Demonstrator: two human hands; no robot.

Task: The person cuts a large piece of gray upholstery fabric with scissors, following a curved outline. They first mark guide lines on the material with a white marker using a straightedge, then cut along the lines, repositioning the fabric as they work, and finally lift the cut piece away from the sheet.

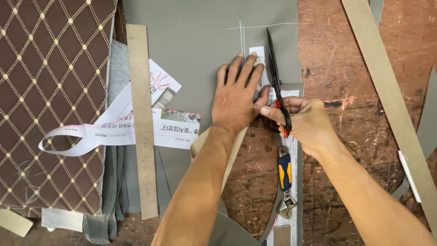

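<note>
My black scissors [274, 75] lie with their long blades pointing away from me along the right edge of the grey fabric sheet [195, 50], close beside a white chalk line [242, 38] drawn up the cloth and crossed by another running toward the right edge. My right hand [306, 122] is closed around the scissors' handles, fingers through the loops, with a bit of red showing at the grip. My left hand [236, 95] is pressed flat, fingers spread, on the fabric just left of the blades, its thumb touching the right hand, so the two hands sit together. Under the blades a narrow strip of printed newspaper [291, 182] runs down toward me over the worn reddish-brown workbench [346, 91]. On that strip, near my right wrist, lies an adjustable wrench [285, 177] with a blue and yellow handle, its jaw toward me. Left of my left forearm a long wooden straightedge [142, 118] lies over the fabric's left edge, crossing a curled paper pattern piece [123, 127] cut from newspaper. Further left, at the bench's left edge, is brown quilted leatherette [50, 100] with a cream diamond stitch, and folded grey felt [114, 182] shows beneath it. Along the right side of the bench a long beige strip [387, 91] lies on a slant.
</note>
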